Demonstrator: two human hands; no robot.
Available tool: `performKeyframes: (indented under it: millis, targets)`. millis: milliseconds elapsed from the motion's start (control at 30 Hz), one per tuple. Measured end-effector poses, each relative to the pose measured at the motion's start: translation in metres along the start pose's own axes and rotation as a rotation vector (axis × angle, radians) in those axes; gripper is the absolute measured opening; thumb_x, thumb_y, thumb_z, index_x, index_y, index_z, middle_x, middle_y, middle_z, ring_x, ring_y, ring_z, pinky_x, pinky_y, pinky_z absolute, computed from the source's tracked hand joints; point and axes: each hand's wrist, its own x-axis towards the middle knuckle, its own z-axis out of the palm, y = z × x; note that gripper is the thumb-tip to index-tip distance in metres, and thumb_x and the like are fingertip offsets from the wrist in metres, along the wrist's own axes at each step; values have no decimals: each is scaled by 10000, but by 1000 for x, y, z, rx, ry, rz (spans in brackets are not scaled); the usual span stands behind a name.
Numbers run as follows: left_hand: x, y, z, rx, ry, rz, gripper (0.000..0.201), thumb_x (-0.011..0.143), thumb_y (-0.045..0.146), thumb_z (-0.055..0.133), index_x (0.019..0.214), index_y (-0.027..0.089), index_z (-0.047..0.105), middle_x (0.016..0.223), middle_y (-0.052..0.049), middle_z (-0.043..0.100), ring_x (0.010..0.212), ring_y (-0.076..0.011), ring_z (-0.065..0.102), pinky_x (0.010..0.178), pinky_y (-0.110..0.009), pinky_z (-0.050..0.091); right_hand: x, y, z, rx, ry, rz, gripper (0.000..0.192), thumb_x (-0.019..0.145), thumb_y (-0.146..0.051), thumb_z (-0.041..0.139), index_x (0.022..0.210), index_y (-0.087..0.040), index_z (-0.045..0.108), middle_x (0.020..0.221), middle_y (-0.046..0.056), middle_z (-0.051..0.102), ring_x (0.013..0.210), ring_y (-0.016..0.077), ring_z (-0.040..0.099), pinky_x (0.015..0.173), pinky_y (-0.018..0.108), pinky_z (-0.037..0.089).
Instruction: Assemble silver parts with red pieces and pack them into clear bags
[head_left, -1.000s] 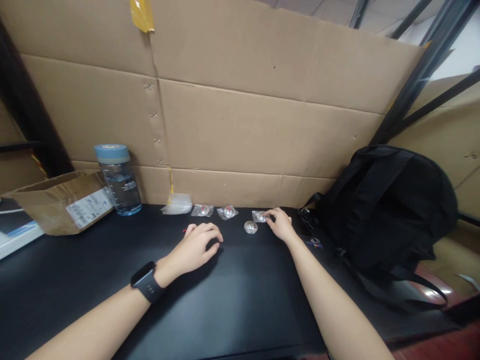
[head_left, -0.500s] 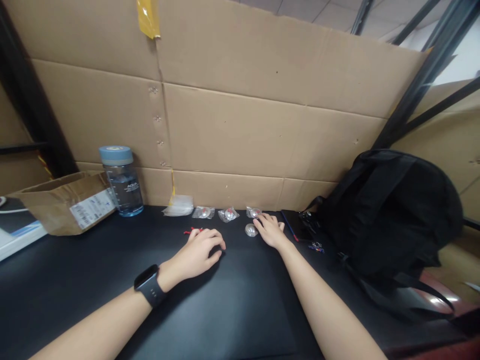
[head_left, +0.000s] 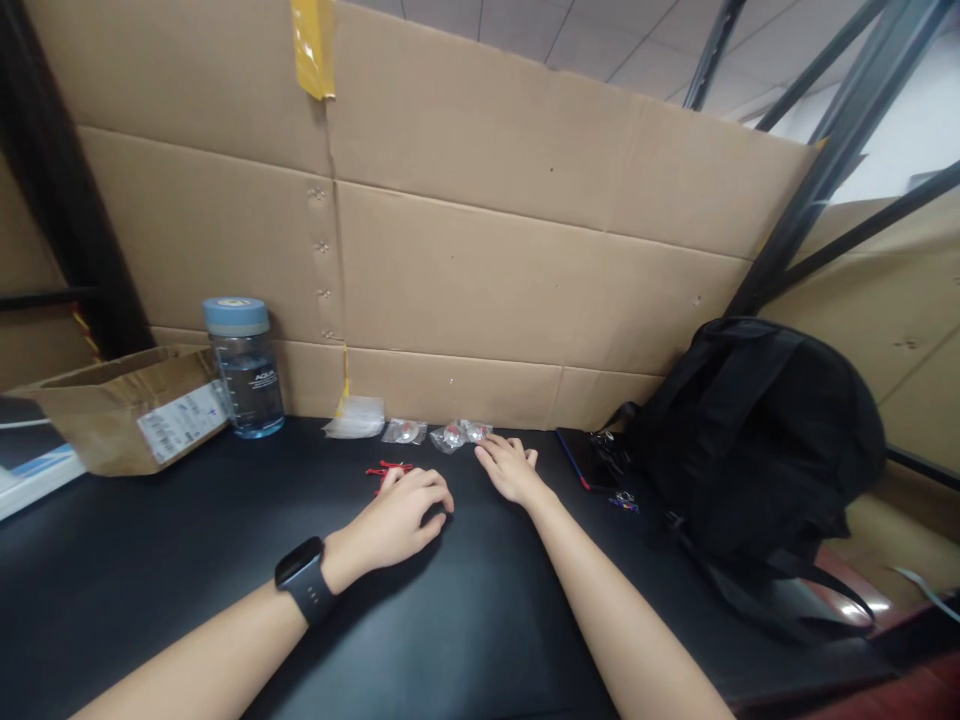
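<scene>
My right hand (head_left: 508,470) lies with fingers stretched out at the back of the black table, fingertips on a small clear plastic packet (head_left: 476,430). This packet, with something round and red inside, touches a similar packet (head_left: 449,436) on its left. A third such packet (head_left: 405,431) lies further left. My left hand (head_left: 409,512) rests on the table, fingers loosely bent and thumb apart, holding nothing I can see. Red strings (head_left: 384,469) lie just behind it, partly covered by its fingers. A watch (head_left: 304,575) is on the left wrist.
Clear plastic bags (head_left: 356,418) lie against the cardboard wall (head_left: 465,290). To the left stand a water bottle (head_left: 246,375) and an open brown paper bag (head_left: 112,425). On the right are a black backpack (head_left: 750,440), a dark flat item (head_left: 589,460) and a small colourful trinket (head_left: 624,502).
My right hand has slid left, and the rightmost packet now sits against the middle one. The clear round piece beside that hand no longer shows. The left hand has hardly moved.
</scene>
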Motion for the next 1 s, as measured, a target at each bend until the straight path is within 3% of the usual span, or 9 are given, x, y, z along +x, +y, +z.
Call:
performKeyframes:
  millis: [167,367,533,767,1000]
  targets:
    - [0,-2,0,8,24,12,158,939,274,528,996,265,675,1058,-46,673,1080,-246,557,970,-424,336,-2,-2,-1,-26,-4,-56,471,1029,-579,307,1418,-416,514,1514,24,496,1284,307,427,998,546,336]
    - [6,-9,-3,141,60,-15,256,1010,362,461,1135,265,662,1156,-67,678,1141,-264,536,937,-426,353,-2,0,-3,-48,-10,-83,454,1030,-545,344,1441,-422,490,1551,27,453,1308,313,405,1000,540,342]
    - [13,-6,7,250,23,-7,334,1020,401,439,1271,294,632,1265,-81,648,1193,-284,514,968,-449,359,-2,2,2,-34,-21,-83,476,1028,-579,306,1396,-400,549,1525,27,489,1319,333,411,1010,587,332]
    - [37,-15,22,363,61,-25,419,1012,466,434,1384,335,574,1423,-83,574,1300,-323,447,1049,-515,328,-6,5,0,5,-6,-84,486,1030,-568,294,1395,-369,545,1530,37,485,1320,353,419,1003,624,334]
    - [54,-24,27,463,109,-183,473,1017,488,383,1308,218,639,1317,-147,646,1281,-364,471,1063,-555,313,-10,3,-4,-5,-27,-61,487,1024,-561,318,1404,-346,535,1538,67,469,1310,336,424,1013,603,331]
